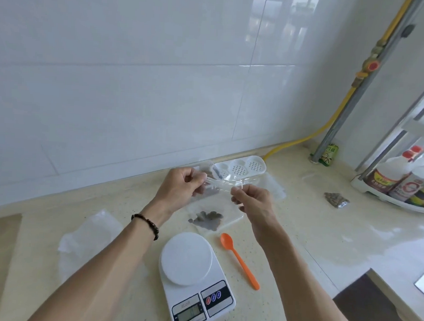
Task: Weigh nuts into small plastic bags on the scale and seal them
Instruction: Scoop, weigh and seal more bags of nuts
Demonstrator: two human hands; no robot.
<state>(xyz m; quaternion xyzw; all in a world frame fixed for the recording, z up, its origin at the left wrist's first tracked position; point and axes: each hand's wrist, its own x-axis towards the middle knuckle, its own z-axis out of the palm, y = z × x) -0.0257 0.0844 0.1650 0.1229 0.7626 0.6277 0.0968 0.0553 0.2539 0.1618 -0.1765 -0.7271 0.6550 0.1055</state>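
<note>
A small clear plastic bag (217, 205) hangs in the air above the counter, with a little heap of brown nuts (208, 219) at its bottom. My left hand (179, 188) pinches the bag's top edge at the left. My right hand (252, 200) pinches the same edge at the right. Below the bag stands a white digital kitchen scale (191, 270) with nothing on its round platform. An orange plastic spoon (239, 258) lies on the counter to the scale's right.
A filled bag of nuts (336, 199) lies at the right of the counter. Empty clear bags (87, 237) lie at the left. A white perforated tray (242, 168) sits by the wall. A rack with bottles (403, 182) stands at far right, a yellow hose (306, 137) behind.
</note>
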